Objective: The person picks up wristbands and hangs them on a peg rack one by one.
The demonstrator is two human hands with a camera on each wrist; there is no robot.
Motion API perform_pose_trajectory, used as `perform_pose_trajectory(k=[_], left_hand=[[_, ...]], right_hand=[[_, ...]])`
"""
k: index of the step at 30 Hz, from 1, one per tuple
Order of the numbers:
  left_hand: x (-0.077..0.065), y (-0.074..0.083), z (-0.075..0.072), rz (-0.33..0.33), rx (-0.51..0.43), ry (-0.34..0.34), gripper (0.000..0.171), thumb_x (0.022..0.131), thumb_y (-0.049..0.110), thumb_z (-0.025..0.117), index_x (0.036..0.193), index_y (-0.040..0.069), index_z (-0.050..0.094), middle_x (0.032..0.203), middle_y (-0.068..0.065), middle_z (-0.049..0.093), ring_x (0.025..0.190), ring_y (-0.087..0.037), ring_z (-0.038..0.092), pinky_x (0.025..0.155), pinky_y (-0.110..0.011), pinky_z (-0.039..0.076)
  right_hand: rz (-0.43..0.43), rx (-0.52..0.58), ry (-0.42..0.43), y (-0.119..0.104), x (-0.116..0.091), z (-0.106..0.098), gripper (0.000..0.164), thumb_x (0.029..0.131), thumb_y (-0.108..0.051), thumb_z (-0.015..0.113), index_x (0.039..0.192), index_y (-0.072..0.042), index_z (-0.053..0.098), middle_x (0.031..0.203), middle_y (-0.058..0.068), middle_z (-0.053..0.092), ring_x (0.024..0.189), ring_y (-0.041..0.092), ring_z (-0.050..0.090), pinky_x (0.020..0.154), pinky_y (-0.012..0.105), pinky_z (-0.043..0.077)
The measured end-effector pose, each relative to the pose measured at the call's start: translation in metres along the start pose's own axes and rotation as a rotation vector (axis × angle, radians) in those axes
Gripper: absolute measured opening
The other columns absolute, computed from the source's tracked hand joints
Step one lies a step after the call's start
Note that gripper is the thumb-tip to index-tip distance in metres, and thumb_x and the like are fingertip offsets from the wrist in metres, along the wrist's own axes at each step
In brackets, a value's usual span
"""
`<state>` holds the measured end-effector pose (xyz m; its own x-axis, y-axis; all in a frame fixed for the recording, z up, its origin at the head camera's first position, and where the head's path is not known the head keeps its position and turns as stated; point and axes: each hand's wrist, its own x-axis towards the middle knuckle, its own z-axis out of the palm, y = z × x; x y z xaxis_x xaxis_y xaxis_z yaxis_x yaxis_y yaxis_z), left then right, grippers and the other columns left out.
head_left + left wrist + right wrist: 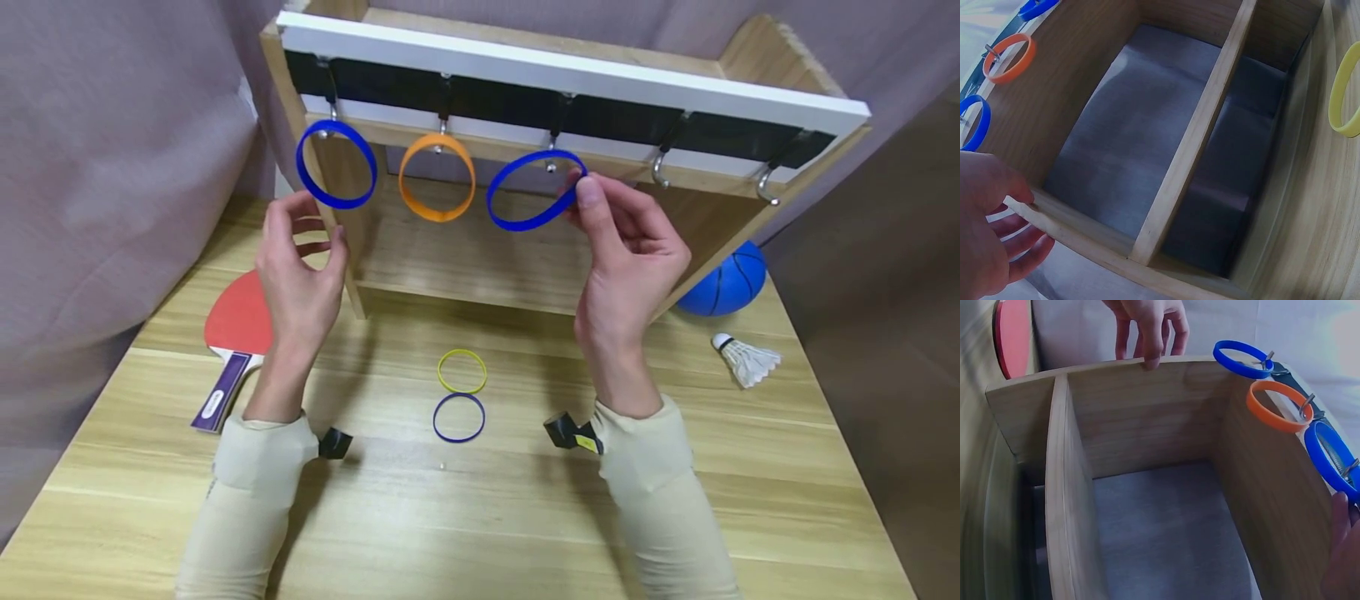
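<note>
A wooden shelf (465,250) has a row of metal hooks along its dark and white top strip. My right hand (630,258) pinches the right edge of a blue wristband (519,225) between thumb and fingers, and the band loops around the third hook (551,167). On the leftmost hook hangs another blue wristband (337,202); beside it an orange wristband (438,217) hangs from the second. My left hand (302,275) grips the shelf's left side panel (1085,240), thumb on the inner side and fingers outside.
On the table lie a yellow wristband (440,371) and a dark blue wristband (459,440), near each other. A red table tennis paddle (238,321) is at left. A blue ball (723,283) and a shuttlecock (748,360) are at right. Two hooks (660,169) on the right hold nothing.
</note>
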<state>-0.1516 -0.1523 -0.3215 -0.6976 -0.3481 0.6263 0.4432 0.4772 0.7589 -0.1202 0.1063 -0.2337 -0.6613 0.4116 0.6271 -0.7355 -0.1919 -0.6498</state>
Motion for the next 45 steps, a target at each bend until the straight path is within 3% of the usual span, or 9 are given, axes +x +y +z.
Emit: perform_pose_trajectory(k=[15, 19, 23, 27, 31, 34, 38, 41, 45], left_hand=[[-0.002, -0.001, 0.001, 0.003, -0.005, -0.004, 0.037, 0.085, -0.002, 0.069, 0.120, 0.002, 0.059, 0.110, -0.004, 0.063, 0.093, -0.014, 0.064, 0.072, -0.025, 0.060], [-0.002, -0.001, 0.001, 0.004, -0.004, -0.006, 0.037, 0.085, -0.002, 0.069, 0.120, 0.002, 0.059, 0.110, -0.004, 0.063, 0.093, -0.014, 0.064, 0.072, -0.025, 0.060], [-0.002, -0.001, 0.003, 0.001, 0.002, -0.006, 0.037, 0.085, -0.003, 0.069, 0.120, 0.001, 0.059, 0.110, -0.005, 0.063, 0.093, -0.015, 0.064, 0.072, -0.026, 0.060], [-0.002, -0.001, 0.004, 0.003, 0.003, -0.006, 0.037, 0.085, -0.004, 0.068, 0.120, 0.001, 0.058, 0.110, -0.006, 0.063, 0.093, -0.015, 0.064, 0.072, -0.027, 0.060], [0.000, 0.000, 0.004, 0.009, 0.000, -0.001, 0.036, 0.085, -0.004, 0.067, 0.120, 0.001, 0.058, 0.110, -0.006, 0.062, 0.093, -0.016, 0.064, 0.072, -0.027, 0.060], [0.000, 0.000, 0.003, 0.004, 0.000, 0.004, 0.035, 0.086, -0.004, 0.067, 0.119, 0.001, 0.058, 0.110, -0.006, 0.062, 0.094, -0.015, 0.064, 0.073, -0.026, 0.060], [-0.001, 0.000, 0.002, -0.010, 0.005, 0.006, 0.035, 0.085, -0.004, 0.068, 0.119, 0.000, 0.058, 0.111, -0.006, 0.063, 0.094, -0.014, 0.064, 0.073, -0.024, 0.059], [-0.002, 0.001, 0.002, -0.013, 0.010, 0.005, 0.035, 0.085, -0.004, 0.067, 0.119, -0.001, 0.058, 0.111, -0.007, 0.063, 0.094, -0.015, 0.064, 0.073, -0.024, 0.059], [-0.002, 0.007, 0.001, -0.007, 0.011, 0.008, 0.034, 0.086, -0.005, 0.066, 0.118, -0.002, 0.058, 0.111, -0.007, 0.062, 0.094, -0.016, 0.064, 0.073, -0.024, 0.059]], right_hand=[[-0.008, -0.076, -0.023, 0.002, -0.002, -0.008, 0.011, 0.087, 0.005, 0.069, 0.097, 0.011, 0.071, 0.096, 0.029, 0.068, 0.086, 0.036, 0.069, 0.077, 0.039, 0.061], [-0.017, -0.113, -0.012, 0.002, -0.004, -0.012, 0.013, 0.088, 0.002, 0.069, 0.098, 0.009, 0.072, 0.097, 0.028, 0.069, 0.084, 0.035, 0.069, 0.071, 0.035, 0.061], [-0.032, -0.138, 0.045, 0.003, -0.011, -0.024, 0.015, 0.090, -0.002, 0.068, 0.101, 0.008, 0.070, 0.098, 0.029, 0.068, 0.080, 0.035, 0.069, 0.062, 0.033, 0.061], [0.000, -0.199, 0.032, 0.012, -0.022, -0.050, 0.019, 0.093, -0.006, 0.066, 0.099, 0.012, 0.068, 0.091, 0.030, 0.068, 0.072, 0.032, 0.070, 0.053, 0.031, 0.059], [0.183, -0.312, -0.127, 0.022, -0.039, -0.077, 0.023, 0.093, -0.010, 0.068, 0.090, 0.012, 0.070, 0.079, 0.027, 0.068, 0.061, 0.027, 0.067, 0.050, 0.029, 0.057], [0.324, -0.569, -0.389, 0.029, -0.050, -0.089, 0.022, 0.091, -0.020, 0.072, 0.086, 0.001, 0.073, 0.074, 0.012, 0.071, 0.060, 0.018, 0.066, 0.052, 0.026, 0.057], [0.313, -0.940, -0.710, 0.042, -0.063, -0.096, 0.013, 0.088, -0.030, 0.075, 0.086, -0.016, 0.075, 0.073, -0.011, 0.069, 0.062, 0.005, 0.063, 0.054, 0.023, 0.055], [0.286, -1.049, -0.776, 0.051, -0.071, -0.096, 0.009, 0.087, -0.026, 0.075, 0.086, -0.018, 0.075, 0.072, -0.013, 0.068, 0.063, 0.003, 0.061, 0.055, 0.024, 0.055], [0.348, -1.122, -0.863, 0.063, -0.080, -0.094, 0.010, 0.087, -0.026, 0.075, 0.091, -0.017, 0.074, 0.074, -0.012, 0.067, 0.064, 0.005, 0.061, 0.057, 0.027, 0.054]])
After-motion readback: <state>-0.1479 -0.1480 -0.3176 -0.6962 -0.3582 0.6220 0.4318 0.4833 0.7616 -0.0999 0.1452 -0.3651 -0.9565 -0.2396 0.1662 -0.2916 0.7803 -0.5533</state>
